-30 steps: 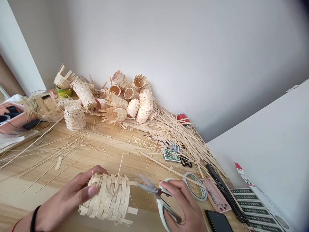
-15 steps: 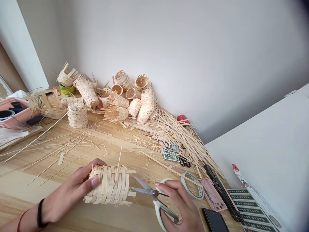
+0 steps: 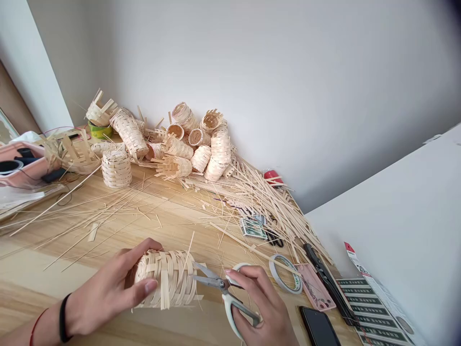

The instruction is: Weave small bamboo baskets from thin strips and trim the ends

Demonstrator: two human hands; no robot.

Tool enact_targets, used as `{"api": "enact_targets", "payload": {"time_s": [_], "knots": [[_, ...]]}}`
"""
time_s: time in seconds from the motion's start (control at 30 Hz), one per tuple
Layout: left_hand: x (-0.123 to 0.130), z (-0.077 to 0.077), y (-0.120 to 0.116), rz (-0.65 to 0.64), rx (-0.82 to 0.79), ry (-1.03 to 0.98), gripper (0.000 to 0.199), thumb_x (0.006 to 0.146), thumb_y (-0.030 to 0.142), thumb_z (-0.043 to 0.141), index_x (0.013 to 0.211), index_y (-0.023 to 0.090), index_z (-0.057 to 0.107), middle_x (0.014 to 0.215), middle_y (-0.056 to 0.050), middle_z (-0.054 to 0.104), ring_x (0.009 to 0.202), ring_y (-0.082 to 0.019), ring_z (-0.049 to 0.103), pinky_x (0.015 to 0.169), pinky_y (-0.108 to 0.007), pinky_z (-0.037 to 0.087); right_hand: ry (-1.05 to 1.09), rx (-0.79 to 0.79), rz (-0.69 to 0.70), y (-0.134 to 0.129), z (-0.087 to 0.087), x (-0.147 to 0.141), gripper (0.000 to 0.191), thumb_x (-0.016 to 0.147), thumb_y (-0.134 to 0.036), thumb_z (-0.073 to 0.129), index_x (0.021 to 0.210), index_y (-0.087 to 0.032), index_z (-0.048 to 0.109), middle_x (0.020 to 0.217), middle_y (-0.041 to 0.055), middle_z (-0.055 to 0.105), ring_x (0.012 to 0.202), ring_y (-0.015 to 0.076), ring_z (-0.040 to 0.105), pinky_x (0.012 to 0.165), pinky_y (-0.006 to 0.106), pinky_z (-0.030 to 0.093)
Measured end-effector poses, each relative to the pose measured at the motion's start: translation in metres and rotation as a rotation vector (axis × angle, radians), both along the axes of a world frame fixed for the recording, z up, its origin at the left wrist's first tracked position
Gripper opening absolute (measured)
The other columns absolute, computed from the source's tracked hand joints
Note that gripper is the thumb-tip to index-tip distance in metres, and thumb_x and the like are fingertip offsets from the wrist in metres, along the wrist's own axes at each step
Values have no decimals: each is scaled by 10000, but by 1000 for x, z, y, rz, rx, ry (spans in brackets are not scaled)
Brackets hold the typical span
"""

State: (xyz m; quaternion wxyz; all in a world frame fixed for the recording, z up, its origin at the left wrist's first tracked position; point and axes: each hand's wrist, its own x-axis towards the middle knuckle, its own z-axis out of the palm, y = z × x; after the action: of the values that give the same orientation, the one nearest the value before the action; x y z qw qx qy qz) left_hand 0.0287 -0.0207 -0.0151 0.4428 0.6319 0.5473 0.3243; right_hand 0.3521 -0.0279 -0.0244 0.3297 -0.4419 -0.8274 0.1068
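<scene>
We are in a small basket-weaving workspace: a wooden desk [image 3: 43, 259] against a white wall [image 3: 288, 86], woven bamboo baskets [image 3: 201, 144] heaped beyond our left hand [image 3: 104, 293], loose bamboo strips [image 3: 273, 206] spread ahead of our right hand [image 3: 259, 307], with a tape roll [image 3: 284, 274] and smartphone [image 3: 319, 327] just to its right.

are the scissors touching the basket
Cannot tell. The head view shows the tips of the scissors reaching the end of the basket in the left hand, but this single view does not show whether they meet.
</scene>
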Motion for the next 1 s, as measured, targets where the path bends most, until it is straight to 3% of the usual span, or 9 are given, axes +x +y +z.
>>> {"api": "enact_targets", "payload": {"time_s": [0.13, 0.33, 0.47, 0.6, 0.77, 1.0], "knots": [[2, 5, 2, -77, 44, -12, 496, 877, 628, 597, 1214, 269, 652, 1027, -18, 776, 893, -264, 689, 721, -274, 508, 17, -16, -14, 0, 1, 0, 493, 894, -48, 534, 1336, -242, 635, 1094, 96, 593, 964, 191, 693, 818, 276, 617], [2, 11, 2, -85, 82, 5, 462, 879, 598, 602, 1190, 259, 646, 1038, -19, 770, 900, -257, 684, 775, -282, 514, 5, 17, -7, 1, 14, -3, 492, 874, -30, 538, 1304, -238, 656, 1058, 76, 614, 904, 173, 716, 790, 255, 631], [-2, 7, -1, -16, 35, 39, 497, 910, 631, 561, 1243, 274, 653, 1135, -32, 769, 1035, -291, 685, 850, -313, 528, -13, 45, -42, 1, 20, -1, 451, 891, -41, 549, 1285, -228, 664, 1053, 76, 623, 923, 181, 731, 784, 252, 639], [-7, 0, -2, -19, 19, 75, 499, 961, 653, 463, 1226, 272, 646, 1093, -36, 766, 1040, -290, 685, 887, -365, 542, -36, 75, -55, 1, 20, 1, 446, 886, -43, 556, 1275, -228, 672, 1051, 75, 619, 931, 185, 726, 795, 262, 641], [-8, 3, 0, -4, 44, 115, 506, 958, 673, 440, 1195, 275, 645, 1038, -26, 776, 975, -281, 704, 817, -357, 562, -28, 62, -25, 1, 18, -1, 476, 879, -35, 539, 1293, -231, 671, 1053, 74, 619, 930, 181, 721, 797, 264, 637], [-8, 6, 4, -98, 186, 92, 411, 997, 573, 441, 1166, 256, 642, 995, -10, 775, 871, -227, 714, 707, -276, 559, -12, 50, -31, 0, 16, -1, 465, 888, -47, 553, 1294, -242, 670, 1058, 70, 610, 953, 182, 711, 817, 261, 630]]}}
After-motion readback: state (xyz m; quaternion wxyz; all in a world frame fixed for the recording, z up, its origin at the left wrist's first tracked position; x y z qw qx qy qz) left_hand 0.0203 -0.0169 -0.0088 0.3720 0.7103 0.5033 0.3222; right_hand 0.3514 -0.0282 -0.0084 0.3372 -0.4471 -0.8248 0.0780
